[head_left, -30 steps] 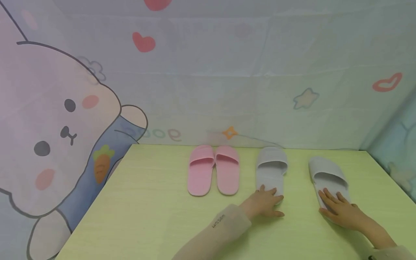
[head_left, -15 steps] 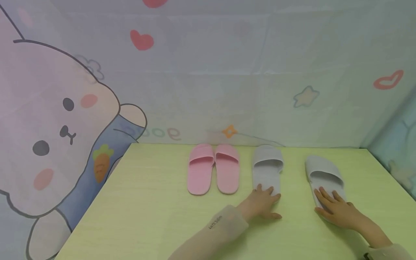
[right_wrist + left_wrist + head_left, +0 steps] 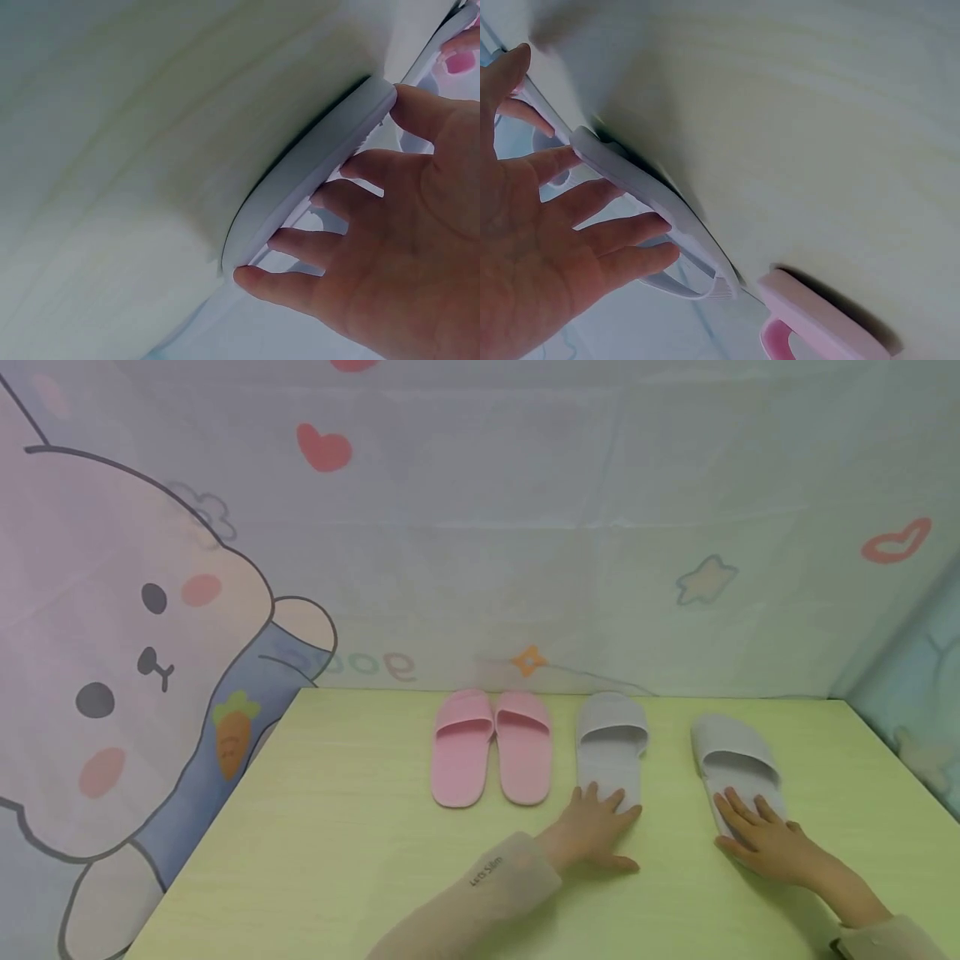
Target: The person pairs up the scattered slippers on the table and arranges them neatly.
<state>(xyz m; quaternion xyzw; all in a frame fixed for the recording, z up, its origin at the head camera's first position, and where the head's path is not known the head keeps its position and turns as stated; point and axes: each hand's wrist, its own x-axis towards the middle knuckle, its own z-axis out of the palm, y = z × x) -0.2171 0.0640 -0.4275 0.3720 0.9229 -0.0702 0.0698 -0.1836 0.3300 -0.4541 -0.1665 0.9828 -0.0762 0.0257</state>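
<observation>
Two grey slippers point toward the back of the table. My left hand (image 3: 592, 831) rests with spread, straight fingers on the heel end of the left grey slipper (image 3: 612, 714). On the right grey slipper (image 3: 731, 739), which is angled with its toe to the left, my right hand (image 3: 768, 843) lies with fingers spread over the heel end. In the right wrist view, the thumb touches one edge of that slipper (image 3: 315, 161) and the fingertips reach along its sole. The left wrist view shows the fingertips along the other grey slipper's side (image 3: 649, 187).
A pair of pink slippers, the left one (image 3: 459, 772) and the right one (image 3: 526, 772), stands side by side left of the grey ones. The yellow-green table (image 3: 315, 827) ends at a printed cloth (image 3: 480, 510) with a cartoon animal on the left.
Both hands have moved left, and the grey slippers with them. The left grey slipper is closer to the pink pair, which stays in place. The gap between the grey slippers is slightly smaller.
</observation>
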